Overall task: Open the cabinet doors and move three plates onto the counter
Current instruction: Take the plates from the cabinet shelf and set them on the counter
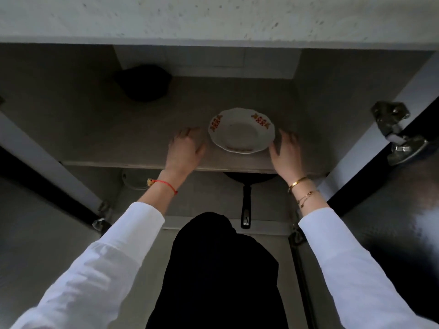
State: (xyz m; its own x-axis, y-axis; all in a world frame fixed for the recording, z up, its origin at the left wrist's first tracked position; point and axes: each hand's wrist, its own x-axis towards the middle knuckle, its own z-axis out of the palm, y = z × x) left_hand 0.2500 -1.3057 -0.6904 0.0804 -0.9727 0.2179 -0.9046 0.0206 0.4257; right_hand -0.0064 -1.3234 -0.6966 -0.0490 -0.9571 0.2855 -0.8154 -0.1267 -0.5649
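White sleeves [99, 269] run up from the bottom corners, with dark clothing [221, 276] between them, closest of all to my view. Both my arms reach forward into the cabinet, whose two doors [403, 233] stand swung open on either side; a metal hinge [392, 129] shows on the right-hand one.

On the upper shelf [118, 148] sits a single white plate [241, 130] with a scalloped rim and red-orange flower motifs on its far edge. It lies flat, near the front of the shelf, between my hands. My left hand [184, 150] rests on the shelf just left of the plate, fingers spread and unclenched, a small gap between it and the rim. My right hand [286, 154] is also spread and grasping nothing, its fingers right by the plate's right edge; I cannot tell whether they touch it.

A red cord bracelet [164, 185] circles my left wrist, gold bracelets [300, 186] my right. A dark rounded object [143, 83] sits at the back left of the shelf. Below the shelf, a black frying pan [247, 195] pokes out, handle pointing toward me. The pale speckled counter [213, 17] edge spans the top.
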